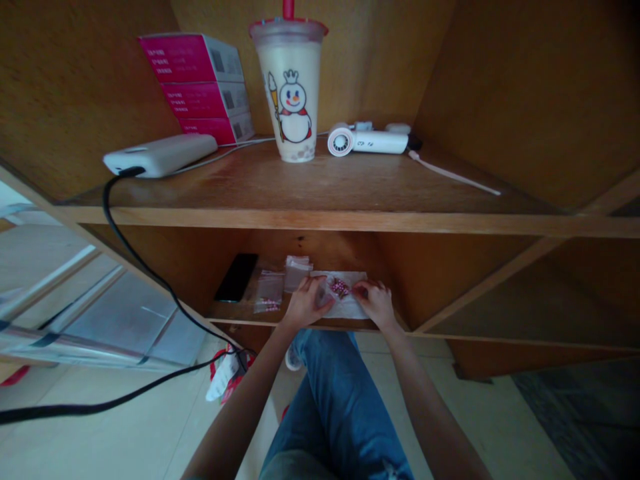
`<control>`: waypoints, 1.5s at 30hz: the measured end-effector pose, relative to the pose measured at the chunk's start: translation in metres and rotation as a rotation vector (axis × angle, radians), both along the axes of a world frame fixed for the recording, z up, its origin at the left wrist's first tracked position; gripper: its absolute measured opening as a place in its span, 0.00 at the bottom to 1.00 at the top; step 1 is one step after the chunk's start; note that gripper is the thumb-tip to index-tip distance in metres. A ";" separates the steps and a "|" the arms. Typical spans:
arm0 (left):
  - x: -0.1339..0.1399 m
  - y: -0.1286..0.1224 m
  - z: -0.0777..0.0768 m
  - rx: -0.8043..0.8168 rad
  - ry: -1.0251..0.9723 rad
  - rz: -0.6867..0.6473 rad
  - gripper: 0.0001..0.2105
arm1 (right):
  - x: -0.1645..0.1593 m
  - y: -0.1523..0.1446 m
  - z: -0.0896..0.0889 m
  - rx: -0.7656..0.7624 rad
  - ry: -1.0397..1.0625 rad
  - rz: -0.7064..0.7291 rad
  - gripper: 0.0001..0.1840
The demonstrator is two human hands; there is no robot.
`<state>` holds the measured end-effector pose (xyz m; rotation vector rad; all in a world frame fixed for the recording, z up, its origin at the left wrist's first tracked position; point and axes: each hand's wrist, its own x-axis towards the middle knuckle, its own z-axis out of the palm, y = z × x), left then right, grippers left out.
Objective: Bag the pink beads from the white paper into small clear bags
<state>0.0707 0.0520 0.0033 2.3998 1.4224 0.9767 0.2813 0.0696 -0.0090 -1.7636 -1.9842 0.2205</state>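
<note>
On the lower shelf, a small heap of pink and dark beads (pixel 340 287) lies on a white sheet (pixel 353 309). My left hand (pixel 306 304) rests at the left side of the heap, thumb and forefinger apart around its edge. From the right, my right hand (pixel 376 301) reaches the heap with thumb and forefinger drawn together; whatever is between them is too small to make out. To the left of the sheet are a clear zip bag (pixel 270 288) with a few pink beads at its bottom and several stacked clear bags (pixel 297 269).
A black phone (pixel 237 277) lies at the shelf's left. Above, the upper shelf (pixel 240 190) bears a lidded drink cup (pixel 295 93), pink boxes (pixel 200 80), a white power bank (pixel 160 155) and a small white fan (pixel 370 141). A black cable (pixel 165 280) hangs down left.
</note>
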 end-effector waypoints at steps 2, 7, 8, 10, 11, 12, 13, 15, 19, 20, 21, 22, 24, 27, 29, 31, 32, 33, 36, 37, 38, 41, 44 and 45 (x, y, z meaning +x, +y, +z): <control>0.000 0.000 0.000 0.003 -0.002 -0.001 0.23 | 0.000 0.000 0.001 0.000 0.013 -0.008 0.06; -0.001 0.000 0.000 0.016 0.010 0.002 0.23 | -0.008 -0.001 0.005 -0.021 0.140 0.008 0.07; -0.001 0.000 0.000 0.018 0.011 0.003 0.23 | -0.012 -0.002 0.006 -0.025 0.180 0.025 0.07; -0.001 0.000 0.000 0.019 0.008 0.000 0.24 | -0.019 -0.002 0.007 -0.031 0.260 0.063 0.08; -0.001 -0.001 0.000 0.019 0.006 -0.005 0.24 | -0.024 -0.002 0.008 -0.033 0.297 0.083 0.09; -0.001 -0.001 0.000 0.021 0.004 -0.007 0.24 | -0.028 -0.002 0.008 -0.038 0.329 0.107 0.09; -0.001 -0.001 -0.001 0.024 0.002 -0.006 0.24 | -0.032 -0.002 0.009 -0.045 0.357 0.138 0.09; -0.001 -0.001 -0.001 0.030 -0.004 -0.001 0.24 | -0.037 -0.001 0.010 -0.054 0.403 0.201 0.11; -0.001 0.000 -0.001 0.033 -0.009 0.005 0.25 | -0.032 0.001 0.012 -0.030 0.436 0.191 0.14; -0.001 0.000 -0.001 0.028 -0.006 0.006 0.25 | -0.028 0.001 0.012 -0.014 0.417 0.155 0.14; -0.001 0.000 -0.001 0.022 -0.004 0.006 0.25 | -0.024 0.001 0.012 0.004 0.385 0.116 0.13; -0.001 0.000 -0.001 0.016 -0.002 0.008 0.25 | -0.019 0.001 0.011 0.021 0.346 0.078 0.12; -0.001 0.000 -0.001 0.009 0.002 0.011 0.25 | -0.012 -0.001 0.009 0.040 0.263 0.017 0.09; -0.001 0.000 -0.002 0.016 0.008 0.015 0.24 | -0.006 -0.006 0.004 0.039 0.174 -0.028 0.08; -0.001 0.000 -0.002 0.021 0.009 0.012 0.24 | -0.005 -0.009 0.002 0.031 0.138 -0.039 0.09; -0.001 0.000 -0.002 0.021 0.010 0.012 0.24 | -0.006 -0.010 0.000 0.016 0.110 -0.043 0.09; -0.001 0.000 -0.001 0.020 0.011 0.013 0.24 | -0.006 -0.010 -0.001 0.009 0.096 -0.044 0.09; -0.002 0.000 -0.001 0.018 0.012 0.013 0.24 | -0.006 -0.010 -0.001 0.003 0.082 -0.045 0.08; -0.002 -0.001 0.000 0.020 0.009 0.010 0.24 | -0.006 -0.009 -0.002 -0.003 0.051 -0.040 0.08; -0.002 -0.001 0.000 0.023 0.007 0.006 0.24 | -0.006 -0.008 -0.003 -0.004 0.047 -0.040 0.07; -0.001 -0.001 0.000 0.027 0.005 0.003 0.24 | -0.006 -0.008 -0.003 -0.006 0.044 -0.038 0.07; -0.001 -0.001 -0.001 0.036 -0.005 0.005 0.24 | -0.006 -0.008 -0.003 -0.007 0.038 -0.033 0.07; -0.001 -0.001 -0.002 0.034 -0.003 0.013 0.24 | -0.006 -0.008 -0.003 -0.002 0.046 -0.033 0.07; -0.001 -0.001 -0.002 0.030 0.001 0.012 0.24 | -0.006 -0.008 -0.003 0.001 0.056 -0.034 0.07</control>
